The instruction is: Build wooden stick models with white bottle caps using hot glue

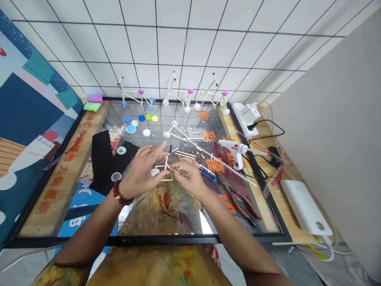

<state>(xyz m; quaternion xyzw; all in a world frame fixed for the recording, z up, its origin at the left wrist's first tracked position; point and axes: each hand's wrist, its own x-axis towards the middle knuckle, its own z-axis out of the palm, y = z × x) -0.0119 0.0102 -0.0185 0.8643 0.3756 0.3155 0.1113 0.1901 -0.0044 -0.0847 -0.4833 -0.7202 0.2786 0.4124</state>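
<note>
Both hands meet at a small frame of thin wooden sticks [166, 179] above the glass tabletop. My left hand [143, 169], with a beaded bracelet at the wrist, spans a short stick [166, 162] between thumb and forefinger. The fingertips of my right hand [190, 176] pinch the frame where its sticks meet, hiding part of the joint. Just beyond the hands, several loose sticks [186, 155] lie on the glass. A blue utility knife [208, 174] rests right of my right hand. Further off is a stick assembly with white round caps [174, 124].
Three stick models with pink caps [190, 91] stand along the back edge. Coloured caps [142, 118] lie at back left, near black cloth [101, 159]. On the right are a white glue gun [235, 151], red-handled pliers [238, 200], a power strip [244, 119] and cables.
</note>
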